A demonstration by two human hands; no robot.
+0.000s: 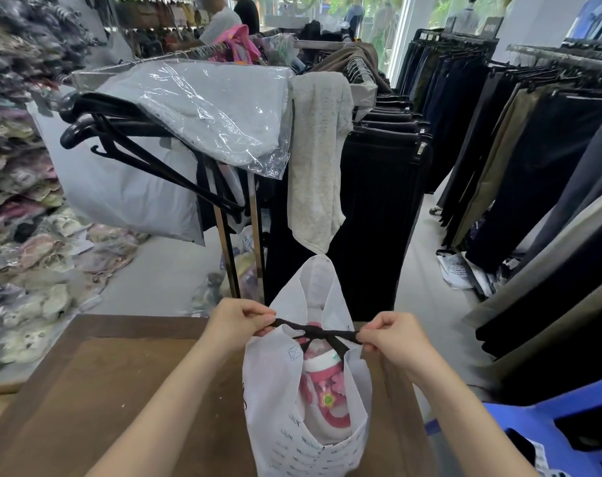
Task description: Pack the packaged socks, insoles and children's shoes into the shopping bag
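A white shopping bag with grey lettering stands upright on the brown table. Inside it I see pink-and-white children's shoes; socks and insoles are hidden. A black tie string crosses over the bag's mouth in a loose knot. My left hand pinches the string's left end, and my right hand pinches its right end, the two pulling apart. One bag handle stands up behind the knot.
A clothes rack with black hangers, a plastic-wrapped grey garment and dark trousers stands just beyond the table. Packaged goods pile up at left. Trouser racks line the right. A blue plastic stool sits at lower right. Two people stand far back.
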